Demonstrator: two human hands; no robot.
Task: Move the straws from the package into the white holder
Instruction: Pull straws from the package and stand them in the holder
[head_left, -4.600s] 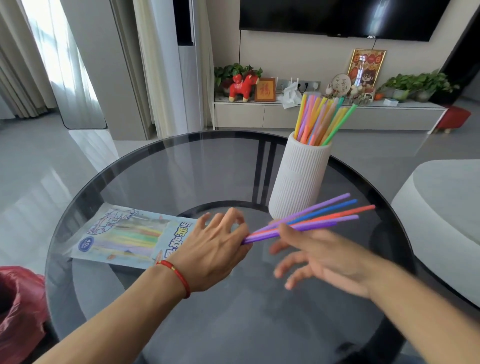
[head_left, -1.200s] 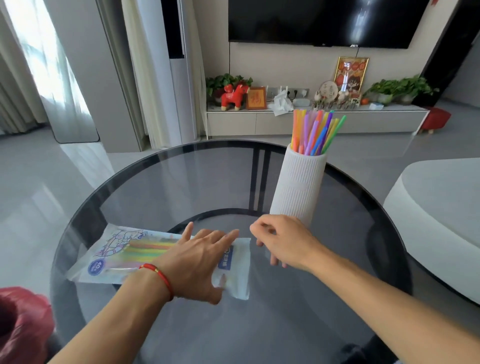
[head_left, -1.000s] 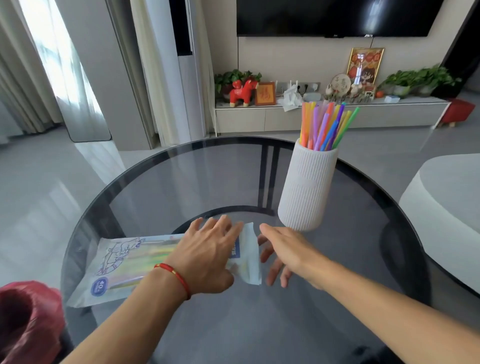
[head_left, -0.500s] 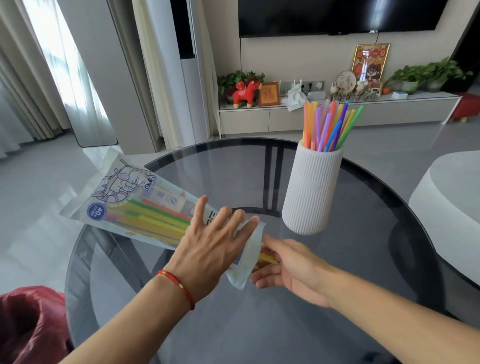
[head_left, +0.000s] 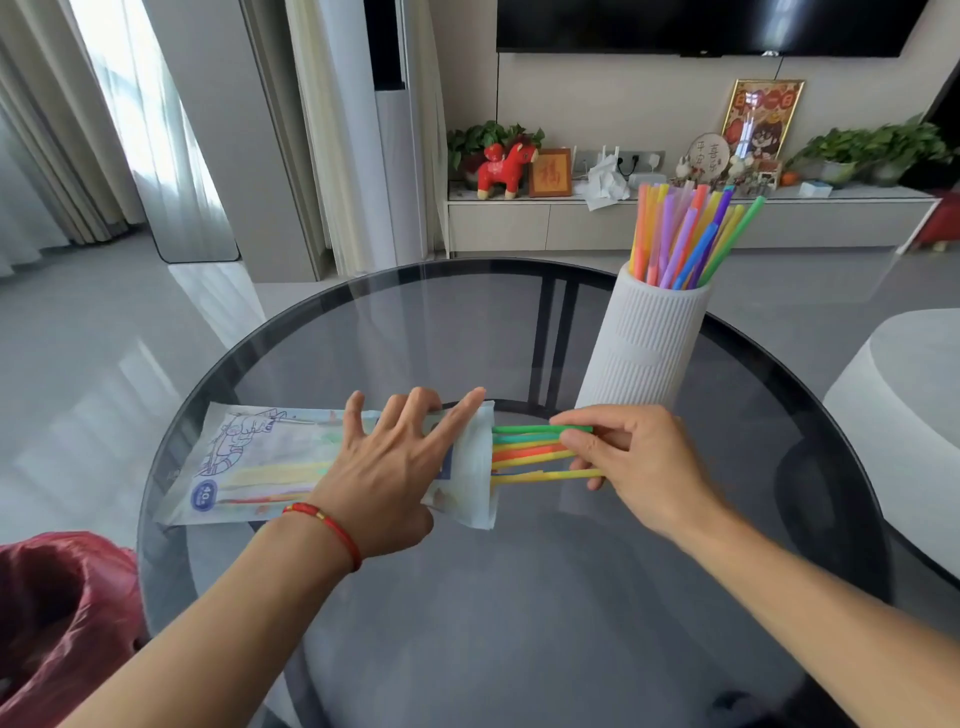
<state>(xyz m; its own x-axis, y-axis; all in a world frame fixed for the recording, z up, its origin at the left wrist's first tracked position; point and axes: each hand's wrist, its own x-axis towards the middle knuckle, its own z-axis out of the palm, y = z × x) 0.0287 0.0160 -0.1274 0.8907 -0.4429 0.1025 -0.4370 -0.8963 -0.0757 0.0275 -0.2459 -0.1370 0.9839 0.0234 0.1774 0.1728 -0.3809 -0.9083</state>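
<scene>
Since half a second ago, our package lies flat again on the glass worktop, and thin, smooth straws jut from its open end. Our right hand pinches them to draw them out; our left hand, fingers spread, pins the crinkly film. Beyond stands the ribbed white holder.
</scene>
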